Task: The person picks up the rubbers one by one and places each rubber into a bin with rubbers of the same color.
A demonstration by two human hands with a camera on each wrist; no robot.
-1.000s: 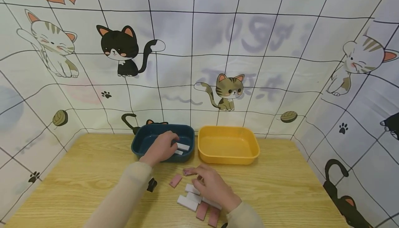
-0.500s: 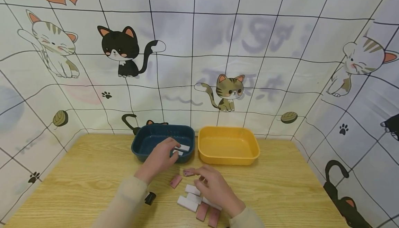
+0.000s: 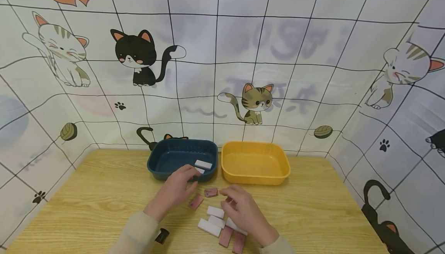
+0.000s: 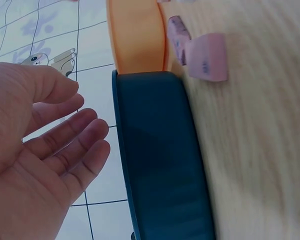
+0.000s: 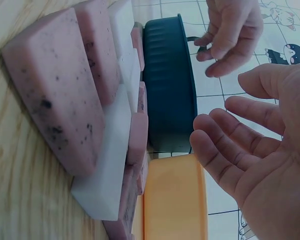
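Observation:
My left hand hovers at the near side of the dark blue tub, fingers loosely bent and holding nothing. Inside that tub lie white rectangular blocks. My right hand is held above a group of white blocks and pink blocks, its fingers relaxed and apart. Between the hands rest a pink block and another dark-marked pink one. In the right wrist view, dark smudges show on a pink block, and the right palm has nothing in it.
A yellow tub stands to the right of the dark blue one, both at the back of the wooden table. A cloth printed with cats and grid lines hangs behind. A small black object shows beside the left sleeve.
My left hand has drawn back out of the dark blue tub towards me, uncovering more of its white blocks. My right hand has shifted slightly to the right, away from the far pink block.

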